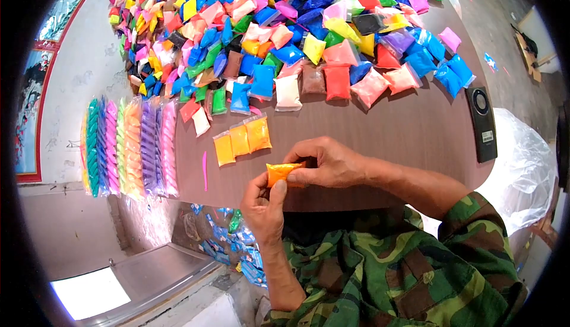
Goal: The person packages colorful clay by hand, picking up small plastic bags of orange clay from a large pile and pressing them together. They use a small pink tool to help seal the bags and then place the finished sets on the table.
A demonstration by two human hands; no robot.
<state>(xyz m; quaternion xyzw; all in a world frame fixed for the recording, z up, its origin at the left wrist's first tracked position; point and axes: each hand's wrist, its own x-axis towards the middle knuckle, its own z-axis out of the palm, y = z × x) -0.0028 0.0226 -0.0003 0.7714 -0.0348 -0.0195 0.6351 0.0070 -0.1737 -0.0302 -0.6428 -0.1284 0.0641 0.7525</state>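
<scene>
Between my two hands, just over the table's near edge, is a small orange packet (277, 174). My left hand (264, 205) pinches its left end, thumb against the front. From the right, my right hand (323, 164) grips the other end with thumb and bent fingers, which hide part of it. Beyond my hands, three yellow-orange packets (240, 140) lie side by side on the table. A thin pink stick (205, 171) rests to the left of them.
A large heap of colourful packets (285, 36) covers the far table (356, 128). Long bagged twists (132, 149) in several colours line the left edge. A black phone (481, 124) lies at the right edge, beside clear plastic bags (519, 167). Blue wrappers (252, 264) litter the floor.
</scene>
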